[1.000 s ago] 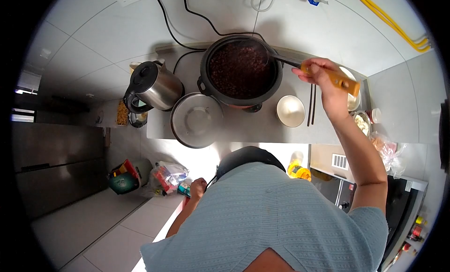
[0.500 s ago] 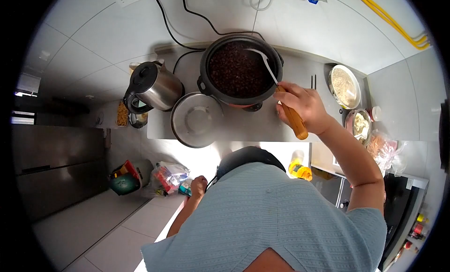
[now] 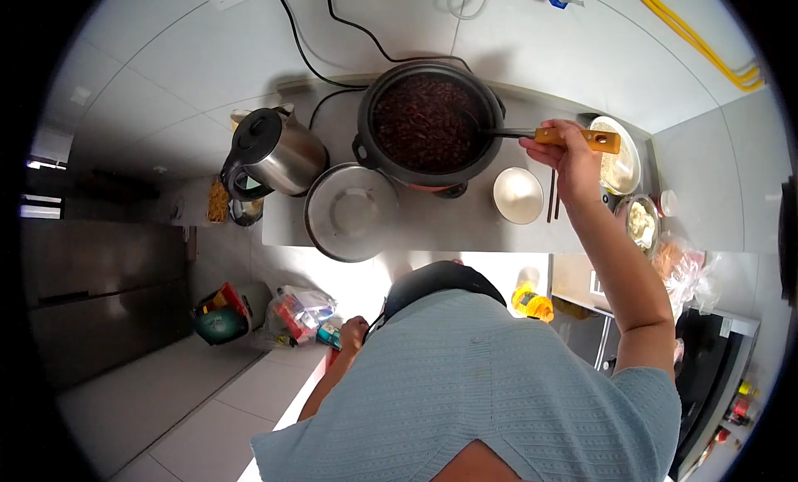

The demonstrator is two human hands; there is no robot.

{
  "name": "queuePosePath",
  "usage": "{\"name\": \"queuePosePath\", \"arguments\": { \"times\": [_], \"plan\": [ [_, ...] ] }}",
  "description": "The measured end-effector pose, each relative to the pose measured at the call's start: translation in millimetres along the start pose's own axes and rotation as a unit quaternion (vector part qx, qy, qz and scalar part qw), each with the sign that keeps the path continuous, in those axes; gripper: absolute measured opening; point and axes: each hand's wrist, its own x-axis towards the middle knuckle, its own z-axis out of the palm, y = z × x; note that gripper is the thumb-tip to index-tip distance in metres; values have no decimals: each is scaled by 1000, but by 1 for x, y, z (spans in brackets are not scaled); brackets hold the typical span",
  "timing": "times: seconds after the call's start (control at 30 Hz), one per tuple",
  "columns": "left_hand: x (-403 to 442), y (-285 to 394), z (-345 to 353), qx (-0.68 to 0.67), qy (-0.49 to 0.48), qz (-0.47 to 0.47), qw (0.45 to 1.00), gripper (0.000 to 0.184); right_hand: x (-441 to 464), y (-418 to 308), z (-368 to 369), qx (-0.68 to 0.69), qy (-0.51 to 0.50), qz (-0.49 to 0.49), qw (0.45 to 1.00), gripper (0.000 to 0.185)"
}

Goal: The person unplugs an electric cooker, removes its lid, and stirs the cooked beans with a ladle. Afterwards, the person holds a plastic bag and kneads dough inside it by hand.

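My right hand point(image 3: 569, 158) is closed around the wooden handle point(image 3: 600, 141) of a ladle. Its metal shaft point(image 3: 509, 133) reaches left over the rim of a dark pot point(image 3: 366, 108); the ladle's head is sunk out of sight. Dark red beans point(image 3: 424, 120) in liquid fill the pot. A white bowl point(image 3: 518, 195) stands between pot and right hand, with a pair of chopsticks point(image 3: 552, 195) beside it. My left hand point(image 3: 355, 332) hangs low by my body, fingers curled; whether anything is in them is hidden.
A steel kettle point(image 3: 291, 158) and a glass lid point(image 3: 352, 212) are left of the pot. At the right are a dish of pale grains point(image 3: 617, 170) and a bowl of white food point(image 3: 640, 224). Black cords point(image 3: 366, 37) run behind. A yellow-capped bottle point(image 3: 532, 303) stands below the counter.
My right hand has moved right and up, swinging the ladle from slanted to nearly level. The ladle's head has sunk into the beans. The white bowl is now uncovered. My left hand has barely moved.
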Motion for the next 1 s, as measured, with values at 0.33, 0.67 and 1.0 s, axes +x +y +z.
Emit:
{"name": "queuePosePath", "arguments": {
  "times": [0.33,0.67,1.0],
  "plan": [
    [7,8,-4,-13,23,26,999,19,-13,-23,-5,33,-6,-57,998,30],
    [3,18,-9,2,17,-13,1000,19,-39,-27,5,-165,-158,-340,912,19],
    [9,4,-1,14,19,12,1000,18,-30,-12,30,-455,-288,-565,624,29]
  ]
}}
